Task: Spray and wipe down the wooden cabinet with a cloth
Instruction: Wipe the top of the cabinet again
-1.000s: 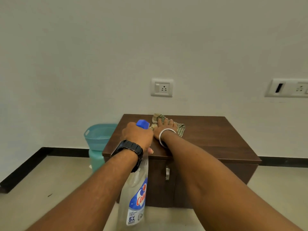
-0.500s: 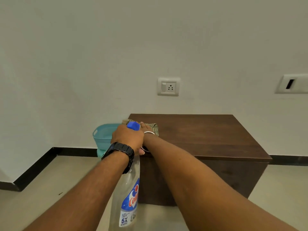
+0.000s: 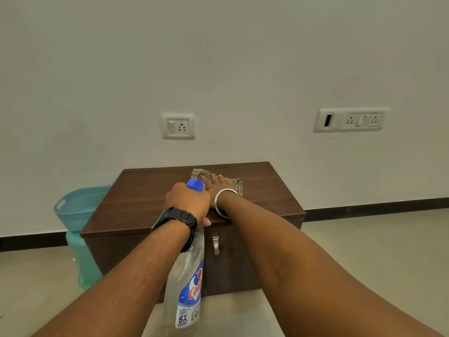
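Observation:
A dark brown wooden cabinet (image 3: 150, 198) stands against the wall, with a metal handle (image 3: 215, 244) on its front. A checked green-beige cloth (image 3: 235, 183) lies on its top towards the back. My right hand (image 3: 217, 187) presses flat on the cloth with straight fingers; a silver bangle sits on that wrist. My left hand (image 3: 188, 200) grips the neck of a clear spray bottle (image 3: 187, 288) with a blue top, held in front of the cabinet's near edge. The bottle hangs down below my wrist, which wears a black watch.
A light blue plastic basket (image 3: 77, 205) sits on a teal stool at the cabinet's left side. Two wall socket plates (image 3: 178, 126) (image 3: 351, 119) are above the cabinet. Beige floor lies on both sides, and a black skirting runs along the wall.
My right hand and the cloth have slid from the top's left rear corner back towards the middle. The view has shifted, and the left hand keeps its grip on the bottle.

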